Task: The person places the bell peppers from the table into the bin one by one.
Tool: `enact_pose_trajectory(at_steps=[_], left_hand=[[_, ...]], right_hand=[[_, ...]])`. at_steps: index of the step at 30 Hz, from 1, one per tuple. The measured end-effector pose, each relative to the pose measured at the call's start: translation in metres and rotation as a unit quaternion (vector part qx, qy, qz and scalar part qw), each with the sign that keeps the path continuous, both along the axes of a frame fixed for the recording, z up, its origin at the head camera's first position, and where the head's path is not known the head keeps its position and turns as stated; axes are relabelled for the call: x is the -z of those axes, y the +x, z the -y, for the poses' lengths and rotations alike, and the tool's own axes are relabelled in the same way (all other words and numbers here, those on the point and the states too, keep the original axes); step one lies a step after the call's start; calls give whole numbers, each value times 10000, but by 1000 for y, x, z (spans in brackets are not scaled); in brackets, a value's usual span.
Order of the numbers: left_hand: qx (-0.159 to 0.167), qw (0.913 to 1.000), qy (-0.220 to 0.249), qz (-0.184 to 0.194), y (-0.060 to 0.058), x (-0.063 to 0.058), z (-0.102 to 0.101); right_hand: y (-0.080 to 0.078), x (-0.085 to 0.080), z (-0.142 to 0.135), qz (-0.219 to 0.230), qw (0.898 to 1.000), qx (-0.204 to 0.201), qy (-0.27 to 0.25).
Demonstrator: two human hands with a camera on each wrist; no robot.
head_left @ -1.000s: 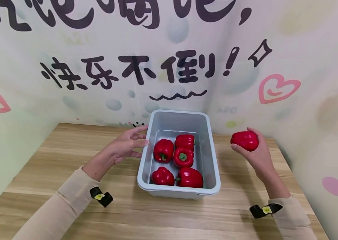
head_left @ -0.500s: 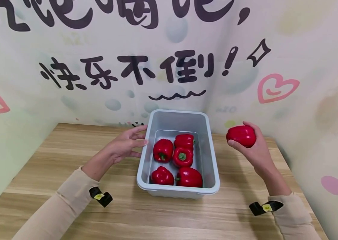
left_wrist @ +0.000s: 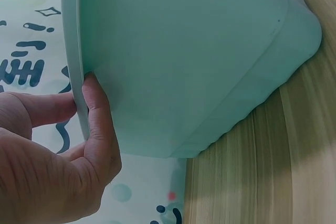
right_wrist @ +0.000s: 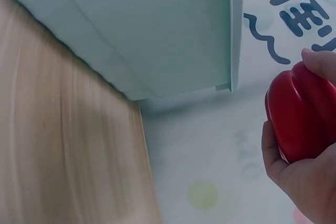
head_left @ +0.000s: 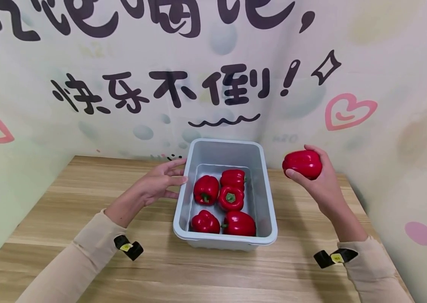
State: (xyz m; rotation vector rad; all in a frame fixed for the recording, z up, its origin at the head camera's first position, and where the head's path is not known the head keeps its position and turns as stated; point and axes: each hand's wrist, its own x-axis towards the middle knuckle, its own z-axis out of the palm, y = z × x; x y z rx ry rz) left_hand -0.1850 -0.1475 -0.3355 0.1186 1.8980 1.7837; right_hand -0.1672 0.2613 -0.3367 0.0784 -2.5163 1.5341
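A light grey-blue plastic bin [head_left: 270, 202] stands on the table with several red bell peppers [head_left: 206, 190] on its floor, some showing green stems. My left hand [head_left: 157, 183] is at the bin's left side. In the left wrist view, the thumb and curled fingers [left_wrist: 100, 114] pinch the bin's rim [left_wrist: 73, 40] from both sides. To the right of the bin, my right hand [head_left: 324, 181] grips another red bell pepper [head_left: 302, 164] in the air, thumb on the near side and fingers round the far side. The right wrist view shows this pepper [right_wrist: 299, 114] beyond the bin's rim.
The wooden table [head_left: 152, 269] meets a printed cloth backdrop [head_left: 122, 134] behind the bin, and the cloth also runs along both sides. A black strap with a small camera mount [head_left: 128, 247] sits on each sleeve.
My right hand has lifted the held bell pepper higher and shifted it slightly left towards the bin. The left hand, the bin and the peppers in it stay put.
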Motion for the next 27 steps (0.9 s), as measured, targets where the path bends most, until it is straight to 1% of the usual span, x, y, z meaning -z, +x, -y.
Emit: enact_pose_trajectory(at_steps=[9,18,27], left_hand=[[-2,10000,3,-11,-1,1,1],[32,10000,55,10,-1,2,1],[69,9999,94,14,-2,3,0]], right_hand=[[-2,-16,8,-36,9999,-97,132],[-7,-30,22,65,9995,-307,33],[-14,-40,32,-47,9980,-531,336]])
